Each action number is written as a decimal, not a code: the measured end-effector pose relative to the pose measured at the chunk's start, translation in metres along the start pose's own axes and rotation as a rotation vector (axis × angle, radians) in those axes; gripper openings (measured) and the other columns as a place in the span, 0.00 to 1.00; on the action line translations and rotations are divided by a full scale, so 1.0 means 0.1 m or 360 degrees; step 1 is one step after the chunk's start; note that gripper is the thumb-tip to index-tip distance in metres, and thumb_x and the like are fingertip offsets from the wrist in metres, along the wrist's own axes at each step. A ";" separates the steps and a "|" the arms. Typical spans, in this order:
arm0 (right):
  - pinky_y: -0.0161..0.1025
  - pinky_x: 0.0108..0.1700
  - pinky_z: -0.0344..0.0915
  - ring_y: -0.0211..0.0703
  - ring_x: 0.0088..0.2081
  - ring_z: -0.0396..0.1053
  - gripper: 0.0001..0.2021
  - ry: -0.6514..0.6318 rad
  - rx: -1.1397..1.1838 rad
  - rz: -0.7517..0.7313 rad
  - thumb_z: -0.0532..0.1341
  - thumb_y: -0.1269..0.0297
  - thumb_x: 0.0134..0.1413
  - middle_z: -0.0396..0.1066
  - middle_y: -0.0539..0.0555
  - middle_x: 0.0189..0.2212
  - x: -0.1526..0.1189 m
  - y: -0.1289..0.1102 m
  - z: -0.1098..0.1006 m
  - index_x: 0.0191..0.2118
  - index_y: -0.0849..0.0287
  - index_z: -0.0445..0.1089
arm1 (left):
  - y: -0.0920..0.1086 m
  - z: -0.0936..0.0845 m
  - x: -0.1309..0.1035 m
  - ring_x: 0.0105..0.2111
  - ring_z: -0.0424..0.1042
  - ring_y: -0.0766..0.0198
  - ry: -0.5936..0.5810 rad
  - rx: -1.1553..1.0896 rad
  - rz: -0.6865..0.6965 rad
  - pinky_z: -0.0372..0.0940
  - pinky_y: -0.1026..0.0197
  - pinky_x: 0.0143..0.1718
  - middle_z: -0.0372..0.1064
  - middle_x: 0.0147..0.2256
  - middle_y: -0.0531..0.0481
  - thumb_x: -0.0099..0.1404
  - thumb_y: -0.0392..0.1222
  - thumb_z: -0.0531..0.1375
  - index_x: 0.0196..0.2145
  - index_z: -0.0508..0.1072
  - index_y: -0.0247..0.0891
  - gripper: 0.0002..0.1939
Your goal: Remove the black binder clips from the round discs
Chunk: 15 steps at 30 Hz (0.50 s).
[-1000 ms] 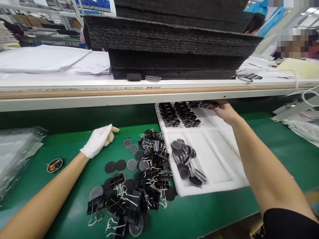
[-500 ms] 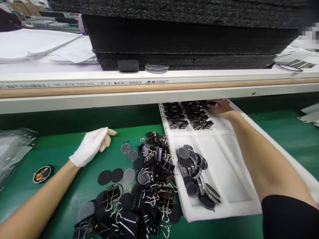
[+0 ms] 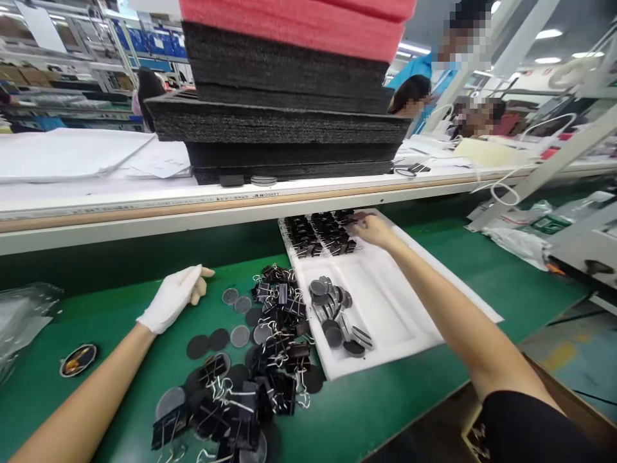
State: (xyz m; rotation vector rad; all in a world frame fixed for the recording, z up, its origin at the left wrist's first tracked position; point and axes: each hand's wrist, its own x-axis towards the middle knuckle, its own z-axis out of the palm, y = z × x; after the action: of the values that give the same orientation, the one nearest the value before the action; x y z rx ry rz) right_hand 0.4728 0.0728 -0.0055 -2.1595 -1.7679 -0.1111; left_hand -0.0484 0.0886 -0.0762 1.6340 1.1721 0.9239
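My left hand [image 3: 171,297], in a white glove with bare fingertips, rests over the green table, its index finger extended and the others loosely bent. It holds nothing I can see. Below and right of it lies a pile of black binder clips [image 3: 284,299] among dark and clear round discs [image 3: 240,335]. At the far end of a white foam tray [image 3: 385,276], my bare right hand [image 3: 371,228] has its fingers closed on a black binder clip, partly blurred. Beside it stand rows of clips [image 3: 301,235]. More discs [image 3: 332,333] lie in a nearer tray compartment.
A white shelf edge [image 3: 193,222] runs across above the tray's far end. On the shelf stands a tall stack of black and red foam [image 3: 289,122]. Clear plastic bags [image 3: 29,315] and a small oval item [image 3: 78,360] lie at left. People work beyond the shelf.
The view has lifted and shifted, showing more of the room and the table's right edge. Both hands keep nearly the same places relative to the tray and clips.
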 end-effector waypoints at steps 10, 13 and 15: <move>0.54 0.55 0.68 0.62 0.54 0.73 0.23 -0.0649 -0.0070 -0.0710 0.58 0.57 0.69 0.76 0.66 0.51 -1.58 -1.14 -0.22 0.64 0.60 0.69 | -0.08 -0.08 -0.24 0.36 0.77 0.57 0.0003 0.0408 0.0262 0.73 0.54 0.41 0.77 0.41 0.43 0.74 0.61 0.48 0.62 0.68 0.36 0.31; 0.58 0.58 0.66 0.62 0.55 0.71 0.23 -0.0609 -0.0014 -0.0829 0.57 0.56 0.71 0.75 0.65 0.53 -1.63 -1.03 -0.17 0.67 0.58 0.66 | -0.04 -0.22 -0.53 0.46 0.79 0.52 0.0046 0.0600 0.0268 0.74 0.49 0.50 0.78 0.49 0.40 0.74 0.58 0.47 0.62 0.68 0.39 0.28; 0.59 0.57 0.66 0.62 0.55 0.71 0.23 -0.0578 0.0063 -0.0917 0.60 0.55 0.70 0.76 0.63 0.52 -1.62 -0.90 -0.12 0.66 0.54 0.67 | -0.03 -0.37 -0.78 0.53 0.77 0.47 0.0199 0.0902 0.0410 0.71 0.43 0.57 0.77 0.54 0.40 0.73 0.54 0.49 0.60 0.70 0.42 0.25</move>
State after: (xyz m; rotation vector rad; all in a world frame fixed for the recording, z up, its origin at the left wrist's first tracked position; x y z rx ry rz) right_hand 0.3527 -0.0676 -0.0199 -1.6540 -2.5310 0.1875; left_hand -0.1049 0.0234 -0.0728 2.2480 1.4185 0.9113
